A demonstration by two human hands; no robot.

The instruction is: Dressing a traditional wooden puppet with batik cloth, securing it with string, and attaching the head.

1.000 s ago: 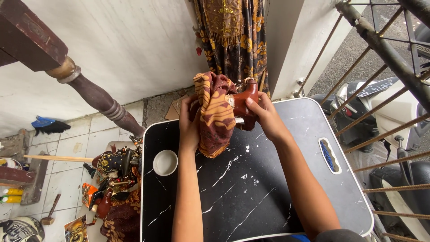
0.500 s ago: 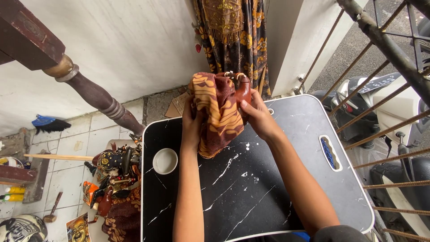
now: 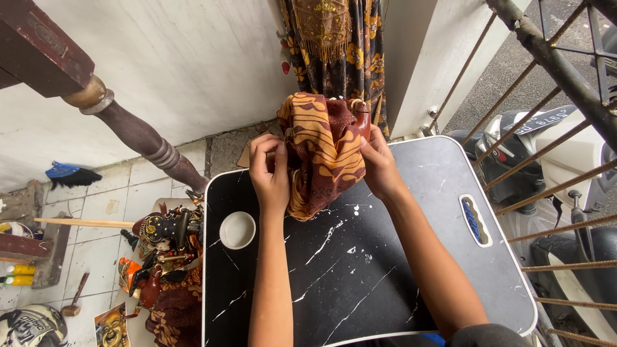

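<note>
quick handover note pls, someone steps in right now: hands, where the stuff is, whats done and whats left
Left hand: gripping the left edge of the orange and maroon patterned cloth, fingers curled into the fabric.
Right hand: holding the cloth's right side, against a reddish brown object that pokes out at the top.
The bundle is held up over the far edge of the black marble-pattern tray table. A small white bowl sits in the table's left recess. Puppet figures lie on the floor to the left.
Done: cloth is draped around most of the object.
Left: the object's top is uncovered, and the bundle is not set down.
</note>
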